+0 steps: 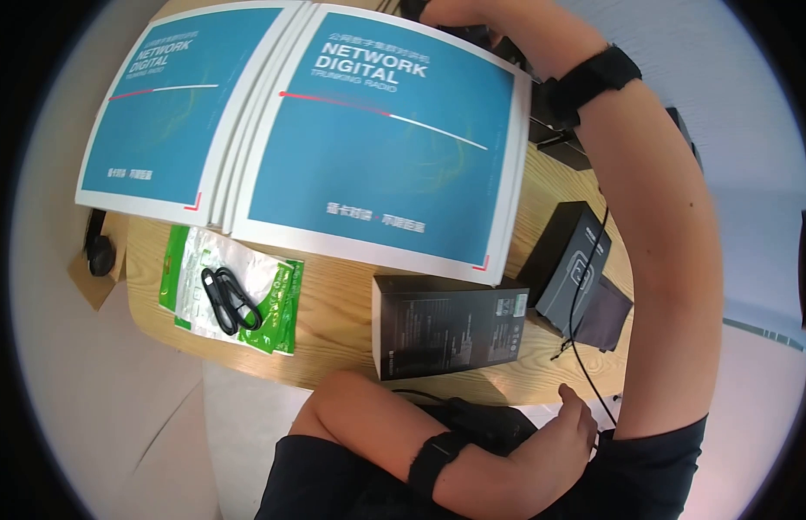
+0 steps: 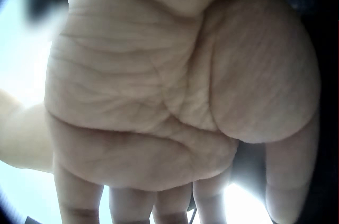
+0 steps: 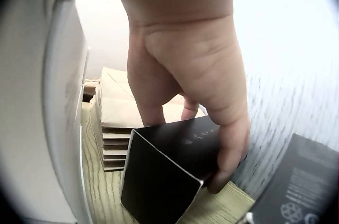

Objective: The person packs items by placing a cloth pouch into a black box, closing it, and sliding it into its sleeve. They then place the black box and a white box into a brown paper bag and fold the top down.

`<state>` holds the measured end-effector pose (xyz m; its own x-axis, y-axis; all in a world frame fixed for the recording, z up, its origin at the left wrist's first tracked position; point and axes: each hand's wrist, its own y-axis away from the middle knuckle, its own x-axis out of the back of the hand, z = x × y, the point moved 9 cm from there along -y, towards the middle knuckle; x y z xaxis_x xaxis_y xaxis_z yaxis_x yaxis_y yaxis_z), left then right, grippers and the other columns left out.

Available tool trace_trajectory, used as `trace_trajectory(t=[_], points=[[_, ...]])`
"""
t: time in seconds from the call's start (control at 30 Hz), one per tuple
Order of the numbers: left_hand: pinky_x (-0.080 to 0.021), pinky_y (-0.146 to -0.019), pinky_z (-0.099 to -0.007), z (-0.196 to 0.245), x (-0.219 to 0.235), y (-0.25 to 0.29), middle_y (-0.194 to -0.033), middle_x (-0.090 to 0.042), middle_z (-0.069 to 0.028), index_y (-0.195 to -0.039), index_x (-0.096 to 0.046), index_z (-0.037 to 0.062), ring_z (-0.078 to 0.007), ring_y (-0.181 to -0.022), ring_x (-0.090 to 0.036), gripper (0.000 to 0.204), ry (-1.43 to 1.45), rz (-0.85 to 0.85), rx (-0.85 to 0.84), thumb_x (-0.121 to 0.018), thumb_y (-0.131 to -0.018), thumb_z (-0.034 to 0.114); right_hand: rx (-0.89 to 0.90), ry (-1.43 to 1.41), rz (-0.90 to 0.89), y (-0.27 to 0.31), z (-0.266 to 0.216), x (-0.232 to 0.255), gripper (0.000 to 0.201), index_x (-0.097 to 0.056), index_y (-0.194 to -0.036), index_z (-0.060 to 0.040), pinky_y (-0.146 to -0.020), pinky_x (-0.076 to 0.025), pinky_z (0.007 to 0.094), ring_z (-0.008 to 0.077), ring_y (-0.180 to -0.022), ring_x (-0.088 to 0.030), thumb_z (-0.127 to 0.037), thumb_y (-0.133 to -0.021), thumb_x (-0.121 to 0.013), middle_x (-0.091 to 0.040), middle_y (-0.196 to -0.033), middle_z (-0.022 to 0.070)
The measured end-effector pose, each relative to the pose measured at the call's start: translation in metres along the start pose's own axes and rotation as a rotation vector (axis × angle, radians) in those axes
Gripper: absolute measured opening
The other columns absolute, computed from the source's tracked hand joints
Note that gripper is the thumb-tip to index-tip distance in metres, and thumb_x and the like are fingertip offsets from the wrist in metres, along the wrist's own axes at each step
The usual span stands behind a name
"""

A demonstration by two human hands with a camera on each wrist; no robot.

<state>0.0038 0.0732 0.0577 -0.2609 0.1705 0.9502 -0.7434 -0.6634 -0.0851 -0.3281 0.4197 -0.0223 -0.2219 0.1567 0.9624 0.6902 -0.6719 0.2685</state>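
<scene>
In the right wrist view my right hand point(image 3: 190, 70) reaches down over a small black box point(image 3: 159, 176) and grips it, thumb on one side and fingers on the other. The head view catches that hand point(image 1: 459, 13) only partly, at the top edge behind the large blue-and-white boxes. Low in front of my body is my left hand point(image 1: 546, 455), holding nothing, with its fingers relaxed. Its palm point(image 2: 143, 86) fills the left wrist view, fingers extended downward. Nearest to it on the table stand a black printed box point(image 1: 451, 325) and another black box point(image 1: 568, 260).
Two large "Network Digital" boxes point(image 1: 377, 147) cover much of the wooden table point(image 1: 334, 347). A coiled black cable point(image 1: 230, 299) lies on green-and-white bags point(image 1: 282, 329). Folded brown cardboard point(image 3: 119, 105) stands behind the gripped box. A thin black wire point(image 1: 585, 368) crosses the right side.
</scene>
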Motion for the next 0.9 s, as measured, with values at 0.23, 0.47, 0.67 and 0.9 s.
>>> trace_trajectory(t=[0.23, 0.47, 0.67, 0.9], points=[[-0.044, -0.104, -0.0612, 0.012, -0.009, -0.001, -0.124, -0.065, -0.0208, -0.131, -0.066, -0.0006, -0.0401, -0.118, -0.06, 0.046, 0.067, -0.019, -0.069, -0.058, -0.095, 0.027, 0.058, -0.766, -0.017, 0.065, 0.06, 0.049, 0.047, -0.06, -0.132, -0.008, -0.075, -0.055, 0.0346, 0.0192, -0.094, -0.063, -0.013, -0.086, -0.065, -0.066, -0.108, 0.0105], [-0.046, -0.104, -0.0534, 0.011, -0.001, 0.008, -0.105, -0.068, -0.0124, -0.109, -0.073, 0.0056, -0.0334, -0.105, -0.063, 0.028, 0.065, 0.157, -0.023, -0.06, -0.092, 0.024, -0.049, -1.19, 0.385, 0.157, 0.195, 0.081, 0.039, -0.057, -0.137, -0.0147, -0.091, -0.054, 0.0387, 0.0219, -0.108, -0.061, -0.015, -0.097, -0.056, -0.06, -0.121, 0.0112], [-0.047, -0.102, -0.0528, 0.018, -0.007, 0.008, -0.101, -0.067, -0.0115, -0.103, -0.073, 0.006, -0.0326, -0.102, -0.063, 0.025, 0.029, 0.188, -0.027, -0.062, -0.09, 0.024, -0.259, -1.221, 0.485, 0.183, 0.267, 0.016, 0.044, -0.056, -0.141, -0.0161, -0.08, -0.05, 0.0276, 0.0155, -0.088, -0.057, -0.016, -0.097, -0.057, -0.062, -0.11, 0.0063], [-0.048, -0.099, -0.0507, 0.023, -0.014, 0.004, -0.098, -0.068, -0.0131, -0.1, -0.072, 0.003, -0.0338, -0.1, -0.064, 0.026, 0.018, 0.197, -0.059, -0.063, -0.087, 0.024, -0.305, -1.117, 0.434, 0.183, 0.286, -0.016, 0.051, -0.054, -0.146, -0.0131, -0.096, -0.043, 0.0348, 0.0241, -0.116, -0.05, -0.037, -0.1, -0.055, -0.057, -0.134, 0.0117]])
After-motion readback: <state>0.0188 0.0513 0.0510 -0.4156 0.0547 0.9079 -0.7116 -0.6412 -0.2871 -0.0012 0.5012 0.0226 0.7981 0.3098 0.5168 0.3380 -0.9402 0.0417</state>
